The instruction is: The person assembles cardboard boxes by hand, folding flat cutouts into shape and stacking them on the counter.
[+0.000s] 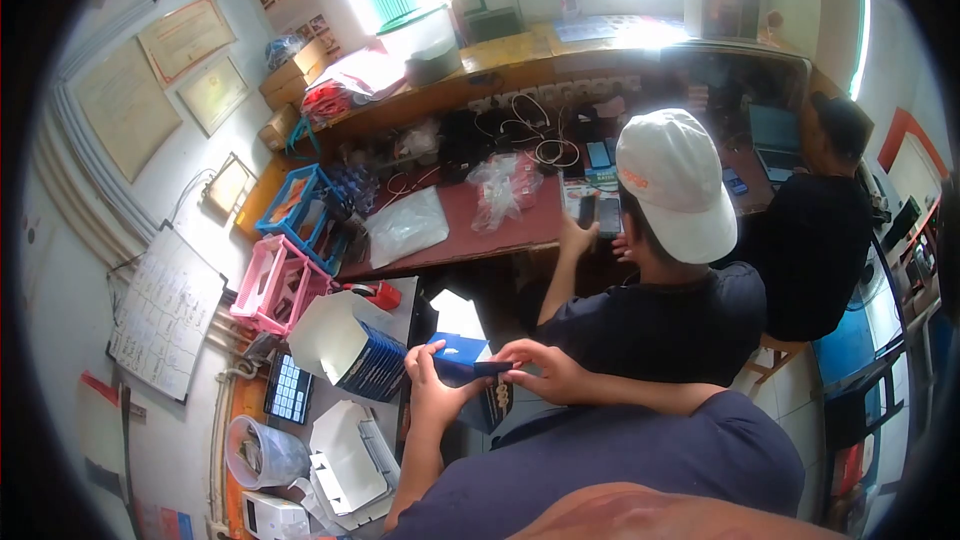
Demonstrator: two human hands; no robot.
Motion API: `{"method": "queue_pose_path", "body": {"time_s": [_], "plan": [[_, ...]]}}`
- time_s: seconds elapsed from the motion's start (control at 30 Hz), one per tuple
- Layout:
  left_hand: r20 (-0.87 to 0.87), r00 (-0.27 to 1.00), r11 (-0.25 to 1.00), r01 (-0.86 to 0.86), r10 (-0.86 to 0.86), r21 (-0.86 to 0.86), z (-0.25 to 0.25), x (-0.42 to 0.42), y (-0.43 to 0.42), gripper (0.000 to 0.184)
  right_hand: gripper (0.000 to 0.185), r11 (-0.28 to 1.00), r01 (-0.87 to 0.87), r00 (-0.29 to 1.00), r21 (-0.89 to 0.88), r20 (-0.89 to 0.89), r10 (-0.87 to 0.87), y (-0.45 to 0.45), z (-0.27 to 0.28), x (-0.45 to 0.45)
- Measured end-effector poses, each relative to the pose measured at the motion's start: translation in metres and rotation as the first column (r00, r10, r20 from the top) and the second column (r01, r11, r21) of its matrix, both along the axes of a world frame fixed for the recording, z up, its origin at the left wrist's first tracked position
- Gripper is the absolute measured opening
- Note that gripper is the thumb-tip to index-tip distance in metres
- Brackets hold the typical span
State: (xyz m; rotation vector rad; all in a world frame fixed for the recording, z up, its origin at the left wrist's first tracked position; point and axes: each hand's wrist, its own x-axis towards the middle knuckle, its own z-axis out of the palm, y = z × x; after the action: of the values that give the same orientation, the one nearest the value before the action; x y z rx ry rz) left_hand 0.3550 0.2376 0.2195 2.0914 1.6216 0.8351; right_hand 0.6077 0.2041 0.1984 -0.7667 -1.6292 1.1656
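Observation:
A small blue cardboard box (455, 356) is in front of me, with a white inner flap standing up at its far side. My left hand (437, 390) grips the box from the left, its fingers on the blue face. My right hand (548, 372) pinches a dark edge or flap on the box's right side. Part of the box's lower body, dark with lettering, shows below and between my hands. Its inside is hidden from me. Left of my left hand stands a larger blue box (372, 360) with printed sides and raised white flaps.
White folded cartons (350, 465), a clear bin (265, 452) and a calculator-like keypad (289, 388) lie at left. Pink (270, 285) and blue baskets stand behind. A person in a white cap (676, 185) holds a phone at the red desk (470, 225); another person (815, 240) sits farther right.

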Motion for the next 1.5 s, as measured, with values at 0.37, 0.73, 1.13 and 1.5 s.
{"method": "queue_pose_path", "body": {"time_s": [0.37, 0.73, 1.13, 1.5], "plan": [[-0.14, 0.9, 0.806, 0.432, -0.412, 0.406, -0.008, 0.037, -0.017, 0.096, 0.04, 0.87, -0.109, 0.961, -0.481, -0.275, -0.032, 0.022, -0.035, -0.003], [-0.062, 0.953, 0.872, 0.298, -0.298, 0.388, -0.003, 0.028, -0.004, 0.082, 0.038, 0.879, -0.335, 0.9, -0.338, -0.392, 0.193, 0.027, -0.029, 0.005], [-0.11, 0.934, 0.831, 0.352, -0.339, 0.431, -0.011, 0.031, -0.013, 0.072, 0.04, 0.782, -0.431, 0.882, -0.45, -0.393, 0.26, 0.02, -0.022, 0.004], [-0.258, 0.953, 0.858, 0.265, -0.161, 0.441, -0.021, 0.032, -0.011, 0.067, 0.035, 0.9, 0.324, 0.945, -0.293, 0.066, -0.319, 0.013, -0.03, -0.009]]}}
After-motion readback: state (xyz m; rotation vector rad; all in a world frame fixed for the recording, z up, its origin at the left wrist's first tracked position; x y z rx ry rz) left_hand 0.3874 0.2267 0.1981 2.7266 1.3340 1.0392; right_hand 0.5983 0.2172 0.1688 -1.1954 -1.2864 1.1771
